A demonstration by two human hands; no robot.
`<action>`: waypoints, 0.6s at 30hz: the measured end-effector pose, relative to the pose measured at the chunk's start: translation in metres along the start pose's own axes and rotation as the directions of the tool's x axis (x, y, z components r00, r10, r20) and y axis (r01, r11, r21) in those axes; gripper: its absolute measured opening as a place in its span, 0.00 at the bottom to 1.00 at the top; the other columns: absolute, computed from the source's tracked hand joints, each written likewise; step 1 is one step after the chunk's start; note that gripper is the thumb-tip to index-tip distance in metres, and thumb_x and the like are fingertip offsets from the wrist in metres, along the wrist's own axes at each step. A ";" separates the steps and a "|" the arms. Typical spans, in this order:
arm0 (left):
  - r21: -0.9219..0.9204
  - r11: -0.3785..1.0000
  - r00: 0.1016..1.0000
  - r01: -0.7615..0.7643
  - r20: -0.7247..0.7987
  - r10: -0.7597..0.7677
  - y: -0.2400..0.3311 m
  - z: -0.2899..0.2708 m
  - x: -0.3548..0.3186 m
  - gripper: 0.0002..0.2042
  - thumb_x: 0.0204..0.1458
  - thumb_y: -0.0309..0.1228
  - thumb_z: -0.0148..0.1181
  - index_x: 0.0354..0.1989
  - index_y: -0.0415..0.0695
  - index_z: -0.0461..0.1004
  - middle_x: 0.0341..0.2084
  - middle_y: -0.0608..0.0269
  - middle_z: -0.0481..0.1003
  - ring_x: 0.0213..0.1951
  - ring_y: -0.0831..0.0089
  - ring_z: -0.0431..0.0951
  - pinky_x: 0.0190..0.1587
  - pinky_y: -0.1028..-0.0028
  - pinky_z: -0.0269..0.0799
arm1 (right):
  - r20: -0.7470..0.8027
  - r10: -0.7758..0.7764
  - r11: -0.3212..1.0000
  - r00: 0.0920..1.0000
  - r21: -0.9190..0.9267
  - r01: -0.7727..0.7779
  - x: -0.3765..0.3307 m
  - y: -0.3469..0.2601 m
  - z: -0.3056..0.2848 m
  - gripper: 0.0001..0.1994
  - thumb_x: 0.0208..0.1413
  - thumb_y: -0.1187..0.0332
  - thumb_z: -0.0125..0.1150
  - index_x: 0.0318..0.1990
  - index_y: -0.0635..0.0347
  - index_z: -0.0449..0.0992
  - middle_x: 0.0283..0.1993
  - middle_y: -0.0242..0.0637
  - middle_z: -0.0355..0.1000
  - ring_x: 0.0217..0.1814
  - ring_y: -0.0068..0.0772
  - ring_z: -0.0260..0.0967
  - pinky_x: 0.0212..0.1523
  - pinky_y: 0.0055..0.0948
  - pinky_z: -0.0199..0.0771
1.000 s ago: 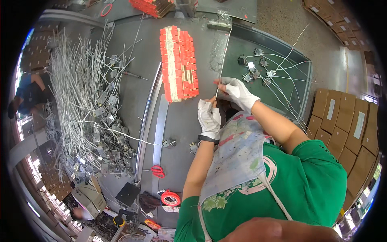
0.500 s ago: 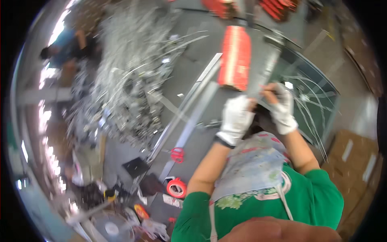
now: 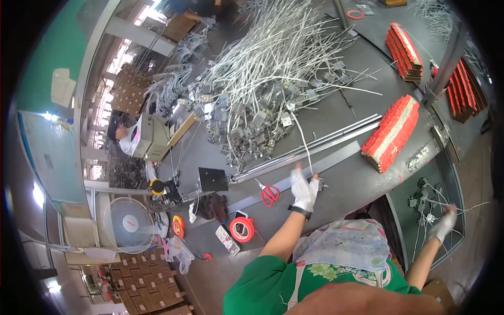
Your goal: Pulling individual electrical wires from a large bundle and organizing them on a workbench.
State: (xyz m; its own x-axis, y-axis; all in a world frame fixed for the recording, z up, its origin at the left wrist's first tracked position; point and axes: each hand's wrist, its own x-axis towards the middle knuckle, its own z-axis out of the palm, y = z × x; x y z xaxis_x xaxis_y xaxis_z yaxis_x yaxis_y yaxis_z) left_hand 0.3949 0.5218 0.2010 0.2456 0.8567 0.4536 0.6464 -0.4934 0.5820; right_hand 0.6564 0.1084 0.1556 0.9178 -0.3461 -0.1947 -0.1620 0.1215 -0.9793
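My left hand [image 3: 304, 193], in a white glove with bare fingertips, is over the grey worktable [image 3: 344, 181] with finger and thumb apart. A white cable [image 3: 302, 131] runs from the pile down to the gap between them; no grip on it shows. Beside the thumb lies a small metal fitting [image 3: 322, 184]. My right hand [image 3: 443, 226], gloved alike, is over a dark green bin [image 3: 401, 210] at the right. Its fingers are blurred beside white cables with grey metal connectors [image 3: 420, 202] in the bin; whether they hold one cannot be told.
A large heap of white cables [image 3: 268, 58] covers the far table. Metal rails [image 3: 310, 149] lie before it, near a red-and-brown stack [image 3: 391, 134]. Red scissors [image 3: 270, 195], red tape [image 3: 242, 230], a phone [image 3: 227, 240] and a fan [image 3: 127, 224] are at left.
My hands, close together before, are now far apart: the left over the table by the cable, the right out over the bin. The view has also turned and shifted.
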 end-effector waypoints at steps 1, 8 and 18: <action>-0.213 0.947 0.919 0.241 0.363 -0.152 -0.017 0.007 -0.006 0.19 0.41 0.21 0.56 0.46 0.39 0.66 0.35 0.52 0.71 0.40 0.57 0.71 0.43 0.67 0.66 | 0.151 0.058 0.993 0.987 -0.115 -0.041 -0.024 0.009 0.025 0.15 0.54 0.64 0.47 0.47 0.59 0.68 0.36 0.29 0.67 0.36 0.22 0.62 0.43 0.26 0.62; -0.376 0.920 0.757 0.105 0.631 0.171 0.010 -0.035 -0.055 0.05 0.46 0.25 0.51 0.30 0.38 0.66 0.24 0.51 0.70 0.29 0.51 0.72 0.30 0.63 0.67 | 0.882 0.438 0.848 0.175 -0.340 -0.406 -0.269 -0.024 0.219 0.30 0.49 0.65 0.58 0.59 0.60 0.54 0.50 0.44 0.65 0.52 0.30 0.61 0.51 0.32 0.63; -0.355 0.846 0.746 -0.398 0.412 0.523 -0.002 -0.072 -0.015 0.10 0.35 0.21 0.55 0.29 0.44 0.72 0.23 0.57 0.71 0.30 0.56 0.71 0.32 0.64 0.67 | 0.489 0.289 0.777 0.823 0.382 -0.500 -0.236 -0.072 0.264 0.15 0.58 0.58 0.49 0.49 0.53 0.62 0.22 0.24 0.55 0.15 0.14 0.46 0.13 0.15 0.44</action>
State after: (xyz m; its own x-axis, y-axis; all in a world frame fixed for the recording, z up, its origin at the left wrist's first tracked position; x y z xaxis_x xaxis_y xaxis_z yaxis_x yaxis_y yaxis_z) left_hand 0.3378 0.4986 0.2418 0.8190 0.4428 0.3650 0.1929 -0.8115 0.5516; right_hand 0.5475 0.4265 0.2870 0.8857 0.2054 -0.4163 -0.4465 0.6225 -0.6428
